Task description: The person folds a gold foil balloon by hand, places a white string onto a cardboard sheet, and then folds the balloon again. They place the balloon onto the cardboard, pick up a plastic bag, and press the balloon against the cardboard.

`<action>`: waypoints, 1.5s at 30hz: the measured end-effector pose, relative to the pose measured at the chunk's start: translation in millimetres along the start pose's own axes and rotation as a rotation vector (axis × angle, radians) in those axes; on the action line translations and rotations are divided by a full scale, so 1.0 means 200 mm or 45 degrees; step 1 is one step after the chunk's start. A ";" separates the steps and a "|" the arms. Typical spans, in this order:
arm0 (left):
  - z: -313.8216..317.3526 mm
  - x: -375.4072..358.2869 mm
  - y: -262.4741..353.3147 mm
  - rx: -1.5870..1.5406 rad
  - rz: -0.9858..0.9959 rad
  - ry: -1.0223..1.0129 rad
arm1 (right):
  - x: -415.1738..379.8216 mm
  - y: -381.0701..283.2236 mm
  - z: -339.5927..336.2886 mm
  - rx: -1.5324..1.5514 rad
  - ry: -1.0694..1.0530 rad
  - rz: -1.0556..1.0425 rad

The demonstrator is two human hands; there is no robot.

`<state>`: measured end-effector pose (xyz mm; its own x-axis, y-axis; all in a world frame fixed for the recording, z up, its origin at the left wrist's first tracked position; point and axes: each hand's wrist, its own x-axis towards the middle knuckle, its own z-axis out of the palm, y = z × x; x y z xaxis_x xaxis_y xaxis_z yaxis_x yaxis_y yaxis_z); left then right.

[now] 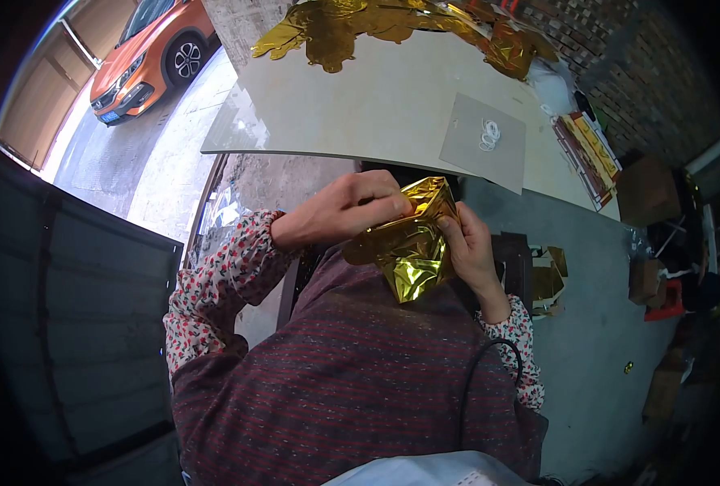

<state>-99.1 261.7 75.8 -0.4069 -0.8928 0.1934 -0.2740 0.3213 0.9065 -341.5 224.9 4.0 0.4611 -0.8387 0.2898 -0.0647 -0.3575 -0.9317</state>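
In front of my chest hangs a shiny gold foil piece, creased and folded, with a rounded flap at its left and its top edge spread into an opening. The curled fingers of my left hand are at the upper left edge; their tips are partly hidden, so I cannot make out exactly what they grip. My right hand pinches the foil's right side between thumb and fingers.
A pale table stands ahead, with more gold foil pieces along its far side. On its right lie a grey card with a white string coil and printed packets. Boxes stand right; an orange car is outside.
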 end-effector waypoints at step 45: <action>0.01 0.23 -0.14 0.289 -0.212 -0.139 | 0.06 0.10 -0.04 0.296 -0.320 0.215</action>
<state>-112.6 211.8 58.9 -0.4278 -0.9039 -0.0035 -0.5274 0.2465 0.8131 -344.1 204.4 -8.4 0.6657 -0.7405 0.0923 0.0313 -0.0959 -0.9949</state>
